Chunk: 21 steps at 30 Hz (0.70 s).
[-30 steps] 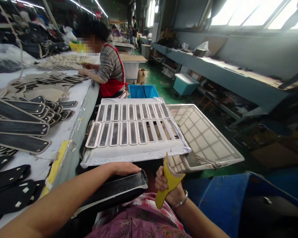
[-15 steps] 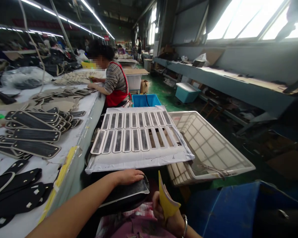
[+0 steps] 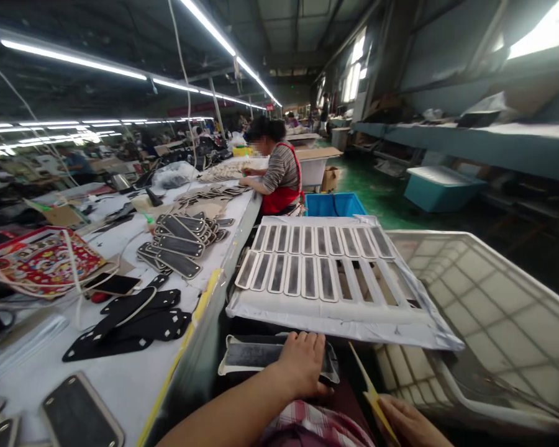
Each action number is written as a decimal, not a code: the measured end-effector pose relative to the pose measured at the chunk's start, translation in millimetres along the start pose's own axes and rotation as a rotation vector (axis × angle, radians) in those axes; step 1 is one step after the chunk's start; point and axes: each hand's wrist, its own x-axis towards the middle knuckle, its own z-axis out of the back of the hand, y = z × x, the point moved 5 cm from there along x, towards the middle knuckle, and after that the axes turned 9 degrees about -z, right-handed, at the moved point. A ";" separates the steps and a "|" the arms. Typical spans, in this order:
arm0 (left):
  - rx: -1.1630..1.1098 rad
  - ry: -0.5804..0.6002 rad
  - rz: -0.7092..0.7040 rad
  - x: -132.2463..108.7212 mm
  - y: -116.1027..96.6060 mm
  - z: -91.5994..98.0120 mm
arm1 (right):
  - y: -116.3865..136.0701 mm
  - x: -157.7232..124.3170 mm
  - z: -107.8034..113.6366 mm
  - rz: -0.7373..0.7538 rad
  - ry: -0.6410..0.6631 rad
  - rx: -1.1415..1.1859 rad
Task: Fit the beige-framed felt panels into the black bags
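Observation:
My left hand lies flat, fingers stretched, on a dark oblong pad with a pale rim resting on my lap. Low at the frame's bottom, my right hand is closed on a yellow scraper, seen edge-on and pointing up toward the tray. Just beyond both hands sits a white tray whose slots hold several more dark pads; a few slots on its right are open.
A white plastic crate stands to the right. On the long worktable at left lie stacks of dark pads, black cut pieces, a phone and a patterned bag. A co-worker in a red apron sits further along.
The view has swung left and up, showing more of the table. My right hand with the yellow scraper has dropped lower. My left hand stays on the dark pad.

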 end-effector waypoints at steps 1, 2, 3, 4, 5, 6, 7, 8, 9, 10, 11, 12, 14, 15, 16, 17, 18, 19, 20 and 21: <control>0.022 -0.030 0.008 -2.1 -2.6 -2.3 | 0.1 -0.4 0.3 -0.011 0.057 -0.013; 0.042 -0.065 0.017 -4.6 -4.6 -5.0 | -0.8 -0.7 0.5 -0.024 0.117 -0.032; 0.064 -0.103 0.025 -7.1 -5.7 -8.0 | -2.6 -0.7 1.4 -0.043 0.167 -0.061; 0.092 -0.143 0.019 -9.2 -6.6 -11.0 | -5.3 -0.3 3.2 -0.076 0.204 -0.086; 0.123 -0.180 0.009 -10.7 -7.0 -13.9 | -7.7 0.3 5.4 -0.101 0.234 -0.105; 0.154 -0.207 -0.003 -11.6 -7.3 -16.5 | -9.3 0.7 7.2 -0.114 0.261 -0.115; 0.182 -0.226 -0.014 -12.2 -7.7 -18.5 | -10.1 0.7 7.9 -0.119 0.292 -0.115; 0.206 -0.236 -0.021 -12.4 -8.3 -19.7 | -10.1 0.2 7.2 -0.114 0.325 -0.107; 0.223 -0.238 -0.024 -12.2 -9.2 -20.3 | -9.3 -0.8 5.3 -0.102 0.357 -0.096; 0.236 -0.237 -0.024 -11.8 -10.3 -20.1 | -8.1 -2.0 2.6 -0.091 0.386 -0.086; 0.245 -0.233 -0.022 -11.2 -11.7 -19.5 | -6.7 -3.3 -0.7 -0.080 0.409 -0.076; 0.252 -0.229 -0.019 -10.3 -13.0 -18.6 | -5.2 -4.4 -4.0 -0.071 0.425 -0.069; 0.268 -0.222 -0.011 -8.2 -15.6 -17.0 | -2.3 -5.6 -9.5 -0.064 0.443 -0.065; 0.278 -0.220 -0.009 -7.3 -16.8 -16.5 | -1.5 -5.6 -11.5 -0.068 0.451 -0.074; 0.289 -0.221 -0.008 -6.6 -17.9 -16.3 | -1.0 -5.0 -12.5 -0.072 0.453 -0.091; 0.300 -0.222 -0.009 -6.2 -19.1 -16.3 | -0.9 -3.7 -12.4 -0.077 0.445 -0.116; 0.310 -0.224 -0.010 -6.3 -20.2 -16.5 | -1.2 -1.7 -11.1 -0.082 0.425 -0.146; 0.320 -0.229 -0.010 -6.9 -21.2 -16.8 | -2.1 0.5 -9.0 -0.089 0.398 -0.179; 0.329 -0.234 -0.009 -7.8 -22.1 -16.9 | -3.2 2.8 -6.3 -0.096 0.367 -0.210; 0.336 -0.237 -0.007 -9.0 -22.7 -17.1 | -4.2 4.8 -3.5 -0.098 0.336 -0.234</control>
